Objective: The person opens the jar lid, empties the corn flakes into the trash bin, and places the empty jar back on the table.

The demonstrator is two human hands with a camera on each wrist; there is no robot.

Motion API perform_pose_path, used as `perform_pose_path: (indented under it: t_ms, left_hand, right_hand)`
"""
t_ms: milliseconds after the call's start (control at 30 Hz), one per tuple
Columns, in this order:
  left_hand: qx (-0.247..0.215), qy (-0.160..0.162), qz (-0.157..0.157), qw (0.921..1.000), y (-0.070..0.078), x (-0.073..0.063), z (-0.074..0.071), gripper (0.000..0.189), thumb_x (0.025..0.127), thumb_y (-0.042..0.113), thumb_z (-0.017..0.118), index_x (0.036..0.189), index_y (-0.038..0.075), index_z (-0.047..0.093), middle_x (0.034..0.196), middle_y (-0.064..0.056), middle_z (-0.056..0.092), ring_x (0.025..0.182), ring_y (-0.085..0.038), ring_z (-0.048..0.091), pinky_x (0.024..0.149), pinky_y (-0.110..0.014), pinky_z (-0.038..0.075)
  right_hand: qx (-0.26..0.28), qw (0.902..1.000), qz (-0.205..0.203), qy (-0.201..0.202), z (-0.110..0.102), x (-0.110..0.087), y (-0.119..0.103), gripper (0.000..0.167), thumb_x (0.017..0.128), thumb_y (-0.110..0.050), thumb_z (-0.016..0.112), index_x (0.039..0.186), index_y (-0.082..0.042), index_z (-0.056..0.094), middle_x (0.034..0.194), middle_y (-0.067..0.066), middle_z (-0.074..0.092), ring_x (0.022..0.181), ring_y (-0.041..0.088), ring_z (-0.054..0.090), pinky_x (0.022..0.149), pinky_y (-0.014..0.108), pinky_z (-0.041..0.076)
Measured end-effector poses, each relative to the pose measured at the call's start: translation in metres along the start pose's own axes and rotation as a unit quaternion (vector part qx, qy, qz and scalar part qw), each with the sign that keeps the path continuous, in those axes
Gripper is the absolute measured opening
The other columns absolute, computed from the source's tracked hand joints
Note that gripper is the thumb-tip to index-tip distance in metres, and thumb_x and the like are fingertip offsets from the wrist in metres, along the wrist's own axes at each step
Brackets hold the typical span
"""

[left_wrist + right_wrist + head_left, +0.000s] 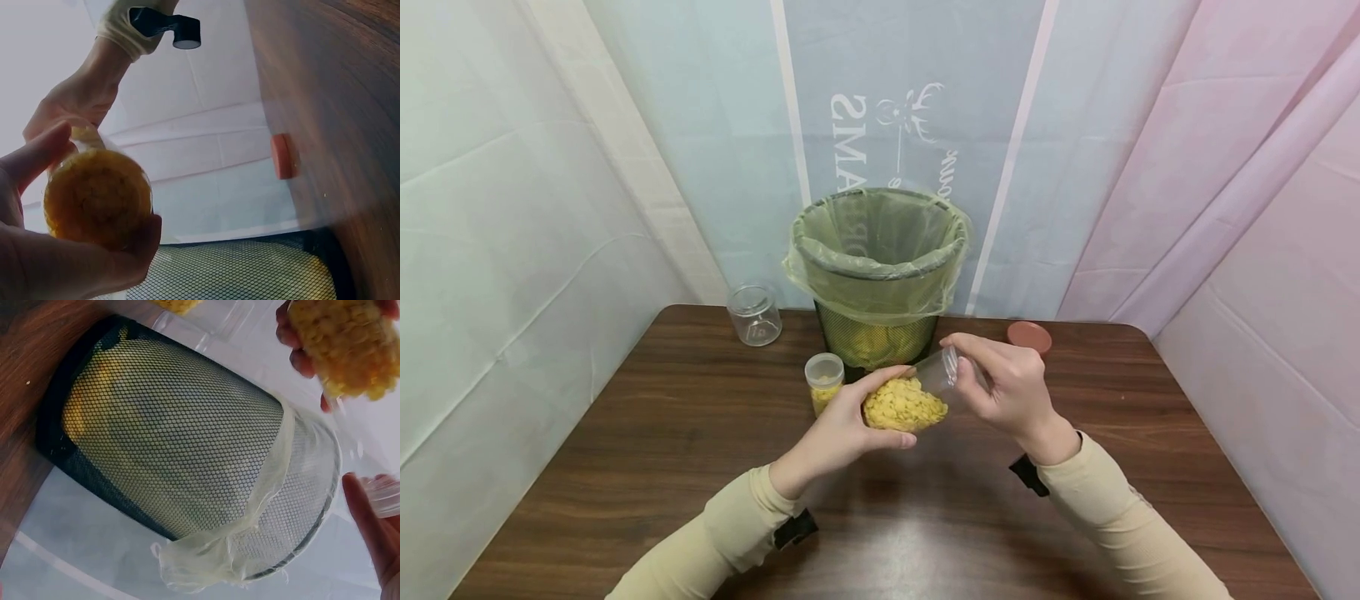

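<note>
My left hand [842, 417] grips a clear plastic jar [934, 372] by its lower body, above the table. Yellow flakes [904, 406] fill the bottom half of the jar, which is tilted with its threaded mouth up toward the right. At that mouth my right hand [1013, 387] pinches the rim between thumb and fingers. The left wrist view looks at the round base, with yellow flakes behind it. In the right wrist view the jar mouth sits by the right fingers [365, 515], with no lid on it.
Behind the hands stands a mesh bin [880, 321] lined with a pale yellow bag [820, 279]. A smaller jar [825, 372] of yellow pieces with a translucent lid is left of the hands. Farther back are a clear jar [756, 317] and a reddish lid [1030, 337].
</note>
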State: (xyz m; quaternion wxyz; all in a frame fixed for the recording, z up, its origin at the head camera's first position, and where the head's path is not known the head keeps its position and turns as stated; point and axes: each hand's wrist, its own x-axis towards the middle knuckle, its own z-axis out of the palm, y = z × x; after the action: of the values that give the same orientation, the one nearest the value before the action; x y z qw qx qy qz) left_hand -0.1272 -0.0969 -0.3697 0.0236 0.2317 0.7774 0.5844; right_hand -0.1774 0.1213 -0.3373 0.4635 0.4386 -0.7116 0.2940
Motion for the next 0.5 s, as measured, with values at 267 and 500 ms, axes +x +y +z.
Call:
perform_pose_path:
  t_ms: [267, 500]
  left_hand:
    - [-0.062, -0.05, -0.006, 0.9968, -0.0003, -0.0009, -0.0027, 0.069, 0.074, 0.009, 0.078, 0.136, 0.015, 0.048, 0.133, -0.005, 0.054, 0.106, -0.016, 0.056, 0.089, -0.027, 0.048]
    - [-0.07, -0.06, -0.004, 0.9958, -0.0038, -0.0015, -0.0011, 0.066, 0.076, 0.009, 0.078, 0.135, 0.017, 0.049, 0.126, -0.005, 0.058, 0.104, -0.016, 0.058, 0.088, -0.028, 0.05]
  right_hand:
    - [0.027, 0.9987, -0.041, 0.013, 0.0009, 0.0006, 0.0024, 0.04, 0.094, -0.025, 0.04, 0.094, -0.001, 0.071, 0.084, 0.006, 0.072, 0.069, 0.015, 0.068, 0.054, 0.03, 0.053]
    - [0.037, 0.9983, -0.044, 0.014, 0.0018, -0.0005, 0.0035, 0.04, 0.095, -0.026, 0.039, 0.095, 0.0, 0.071, 0.085, 0.007, 0.072, 0.071, 0.017, 0.069, 0.055, 0.031, 0.054]
